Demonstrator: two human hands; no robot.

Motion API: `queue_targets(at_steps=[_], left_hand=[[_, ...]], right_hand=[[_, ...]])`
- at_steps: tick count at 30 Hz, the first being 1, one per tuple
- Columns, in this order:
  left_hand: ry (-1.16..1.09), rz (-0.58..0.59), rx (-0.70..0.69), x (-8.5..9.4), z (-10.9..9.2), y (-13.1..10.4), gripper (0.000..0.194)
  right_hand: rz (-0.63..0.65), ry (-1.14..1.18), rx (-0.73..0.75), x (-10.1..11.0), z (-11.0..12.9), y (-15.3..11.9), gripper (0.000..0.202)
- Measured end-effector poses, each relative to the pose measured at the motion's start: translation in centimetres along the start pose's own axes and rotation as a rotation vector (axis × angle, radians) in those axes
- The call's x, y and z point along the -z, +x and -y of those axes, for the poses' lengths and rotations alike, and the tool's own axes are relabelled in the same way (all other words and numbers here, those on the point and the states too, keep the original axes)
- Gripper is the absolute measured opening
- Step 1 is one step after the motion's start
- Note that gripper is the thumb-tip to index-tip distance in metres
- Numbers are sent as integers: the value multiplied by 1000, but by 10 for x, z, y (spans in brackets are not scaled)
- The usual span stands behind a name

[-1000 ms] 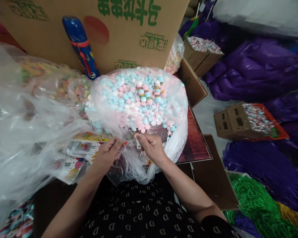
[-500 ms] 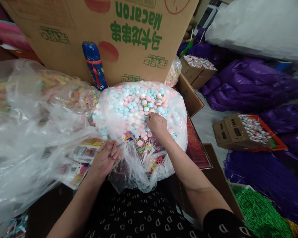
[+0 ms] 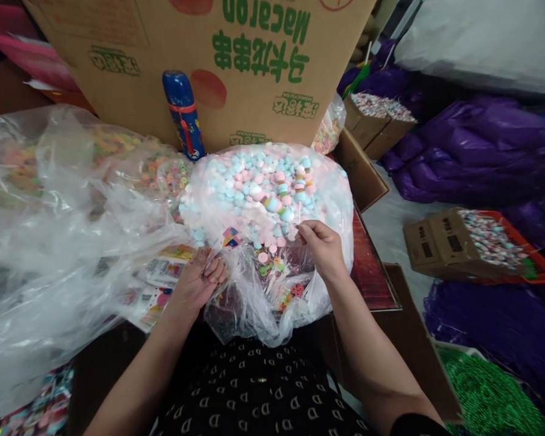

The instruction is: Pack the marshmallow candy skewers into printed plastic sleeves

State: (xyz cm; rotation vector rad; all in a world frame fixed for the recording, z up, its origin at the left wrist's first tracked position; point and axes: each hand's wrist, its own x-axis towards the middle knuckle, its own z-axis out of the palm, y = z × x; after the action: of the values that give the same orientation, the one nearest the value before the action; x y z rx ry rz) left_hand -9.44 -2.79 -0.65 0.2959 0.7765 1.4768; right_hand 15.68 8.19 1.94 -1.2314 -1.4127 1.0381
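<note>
A large clear plastic bag [image 3: 345, 206] lies before me, full of pink, white and pale blue marshmallow-like candies [image 3: 240, 194]. Over its right part, my right hand [image 3: 323, 247] is closed in a pinch at the end of a candy skewer [image 3: 278, 207], a slightly blurred row of pink, blue and green-brown pieces. Other skewers [image 3: 300, 181] lie on the heap just beyond. At the bag's lower left, my left hand [image 3: 203, 277] is closed on a small clear wrapper [image 3: 231, 238] with a colourful print. Small ring candies [image 3: 295, 290] show through plastic at the near side.
Behind the bag stand a blue bottle [image 3: 184, 115] and a big cardboard box [image 3: 163, 36]. Clear bags of ring candies [image 3: 163, 169] lie left, near printed packets [image 3: 157, 297]. At right are cartons of small wrapped pieces [image 3: 493, 239], purple bags [image 3: 476, 151] and green strands [image 3: 485, 387].
My right hand has moved right and slightly nearer, from the heap's middle, with a skewer now at its fingertips. My left hand keeps its hold on the wrapper. The view has shifted slightly.
</note>
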Motion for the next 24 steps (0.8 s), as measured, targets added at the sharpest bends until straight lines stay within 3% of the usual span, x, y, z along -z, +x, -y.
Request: queue_targets(at_steps=[4, 8, 15, 24], left_hand=[[28, 13, 11, 0, 2, 1, 58], [76, 57, 4, -1, 7, 1, 62], [173, 83, -7, -6, 8, 1, 47], [292, 117, -43, -6, 10, 1, 42]], right_hand=[[64, 144, 10, 24, 6, -28, 26], [134, 105, 53, 40, 8, -45, 27], [148, -26, 110, 65, 0, -52, 28], [173, 15, 93, 84, -5, -57, 27]])
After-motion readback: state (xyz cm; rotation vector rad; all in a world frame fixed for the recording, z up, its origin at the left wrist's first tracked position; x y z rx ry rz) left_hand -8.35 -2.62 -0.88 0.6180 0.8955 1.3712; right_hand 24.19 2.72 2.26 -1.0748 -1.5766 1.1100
